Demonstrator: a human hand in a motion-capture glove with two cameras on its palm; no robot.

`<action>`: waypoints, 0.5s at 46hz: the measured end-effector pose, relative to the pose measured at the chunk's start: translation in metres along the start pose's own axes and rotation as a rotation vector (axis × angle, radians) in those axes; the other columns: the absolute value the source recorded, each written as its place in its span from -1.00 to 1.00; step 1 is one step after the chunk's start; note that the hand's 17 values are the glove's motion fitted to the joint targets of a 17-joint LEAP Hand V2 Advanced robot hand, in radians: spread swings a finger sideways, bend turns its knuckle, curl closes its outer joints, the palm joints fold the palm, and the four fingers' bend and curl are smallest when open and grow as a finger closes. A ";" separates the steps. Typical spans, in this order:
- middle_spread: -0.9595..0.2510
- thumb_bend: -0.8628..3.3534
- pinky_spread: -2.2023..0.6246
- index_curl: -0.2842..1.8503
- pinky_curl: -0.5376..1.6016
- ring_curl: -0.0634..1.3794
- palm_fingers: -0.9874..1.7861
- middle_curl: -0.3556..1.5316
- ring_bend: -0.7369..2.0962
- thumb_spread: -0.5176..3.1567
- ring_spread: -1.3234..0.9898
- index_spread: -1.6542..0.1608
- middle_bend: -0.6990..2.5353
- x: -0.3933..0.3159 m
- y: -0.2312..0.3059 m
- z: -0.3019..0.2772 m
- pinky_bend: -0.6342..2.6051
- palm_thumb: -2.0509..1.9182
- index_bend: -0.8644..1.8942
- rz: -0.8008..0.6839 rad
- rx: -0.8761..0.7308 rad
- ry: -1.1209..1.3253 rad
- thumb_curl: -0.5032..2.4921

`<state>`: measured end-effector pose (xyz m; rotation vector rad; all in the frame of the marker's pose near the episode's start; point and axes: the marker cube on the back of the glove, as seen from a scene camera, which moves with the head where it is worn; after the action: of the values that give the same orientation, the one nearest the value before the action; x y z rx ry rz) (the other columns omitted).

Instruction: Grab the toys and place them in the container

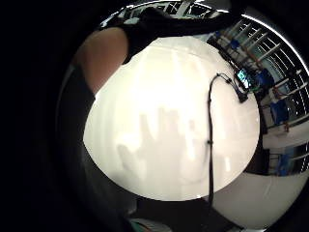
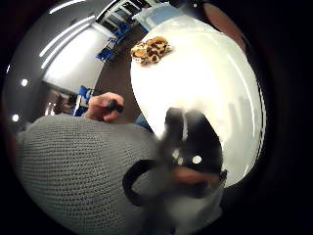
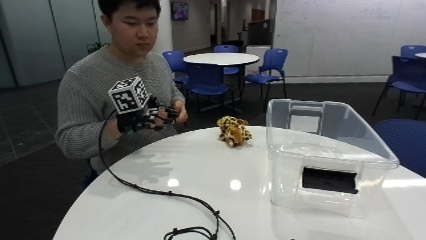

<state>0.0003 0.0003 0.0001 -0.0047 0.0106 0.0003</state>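
Observation:
A spotted leopard plush toy (image 3: 233,131) lies on the round white table (image 3: 200,200), toward its far side; the thumb side palm view also shows the plush (image 2: 150,49) near the table's edge. A clear plastic container (image 3: 333,165) stands to its right, and I see nothing inside it. My gloved right hand (image 3: 143,117) hovers above the table's near-left edge, in front of the person's chest. It holds nothing, and its shadow on the table (image 1: 169,121) shows spread fingers. The bare left hand (image 3: 174,114) is just behind it.
A black cable (image 3: 166,192) trails from the glove across the table's front. A blue chair (image 3: 403,137) stands close behind the container. Another round table (image 3: 221,59) with blue chairs stands farther back.

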 end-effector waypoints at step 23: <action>0.27 -0.54 0.58 -0.56 -0.28 -0.72 -0.22 -0.47 -0.22 0.05 -0.02 0.43 -0.46 -0.021 -0.050 -0.018 -0.24 0.06 -0.24 -0.147 -0.081 -0.020 -0.55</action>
<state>-0.0214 -0.0502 -0.0173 -0.0863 -0.0102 -0.1463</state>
